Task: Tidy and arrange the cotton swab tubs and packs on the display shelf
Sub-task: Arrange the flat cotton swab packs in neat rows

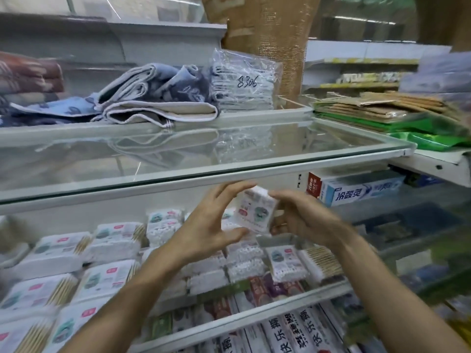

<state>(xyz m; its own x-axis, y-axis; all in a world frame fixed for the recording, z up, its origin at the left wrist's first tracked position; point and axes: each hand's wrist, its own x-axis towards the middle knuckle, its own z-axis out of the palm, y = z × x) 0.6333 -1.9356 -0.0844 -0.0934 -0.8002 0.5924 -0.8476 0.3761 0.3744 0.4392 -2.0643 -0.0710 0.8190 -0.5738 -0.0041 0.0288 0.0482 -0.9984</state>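
Observation:
A white cotton swab pack (256,208) with a teal and pink label is held up just under the glass shelf edge. My left hand (211,225) grips its left side and bottom with spread fingers. My right hand (303,220) holds its right side. Below them, several similar cotton swab packs (112,238) lie in rows on the display shelf (267,310), some flat with wooden sticks showing, some stacked on end. A pack (286,261) to the right lies label up.
A glass shelf (178,154) above carries folded towels (153,98) and a plastic bag marked 8306 (244,82). A toothpaste box (356,189) sits right of my hands. Green packets (407,123) lie on the upper right shelf. Printed packages (293,332) fill the lower tier.

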